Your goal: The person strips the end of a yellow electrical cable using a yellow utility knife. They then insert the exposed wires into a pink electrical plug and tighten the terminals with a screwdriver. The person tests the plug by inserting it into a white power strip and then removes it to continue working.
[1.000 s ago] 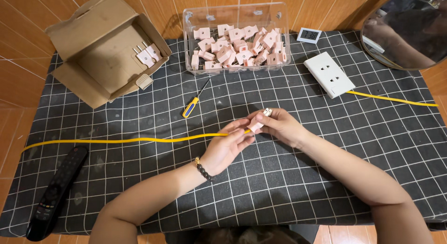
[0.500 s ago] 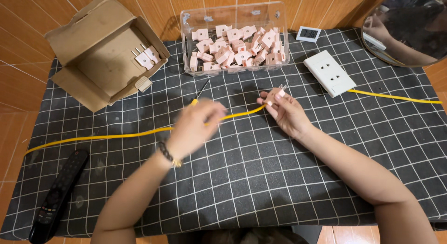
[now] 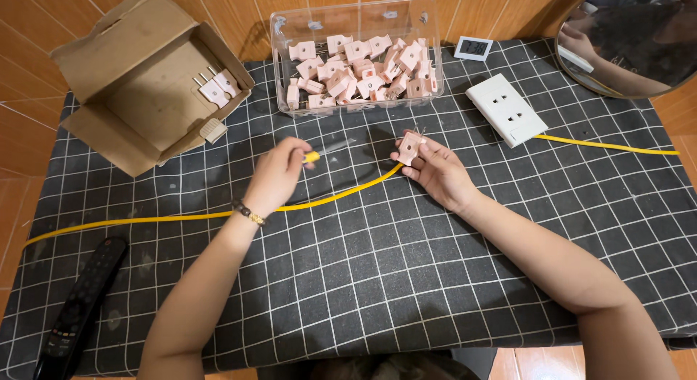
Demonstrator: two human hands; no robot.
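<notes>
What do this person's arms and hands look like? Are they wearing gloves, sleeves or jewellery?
No gloves, and no sleeves in view: both forearms are bare. The left hand has a thin dark bracelet with gold-coloured beads at the wrist. The right hand shows no ring, watch or band.

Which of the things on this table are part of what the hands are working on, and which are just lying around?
In use:
- pink plug, held in the right hand
- yellow cable, running to the plug
- screwdriver, under the left hand
- clear bin of pink plugs
- cardboard box holding a few plugs

Lying about:
- black remote
- white wall socket
- small digital display
- round mirror
</notes>
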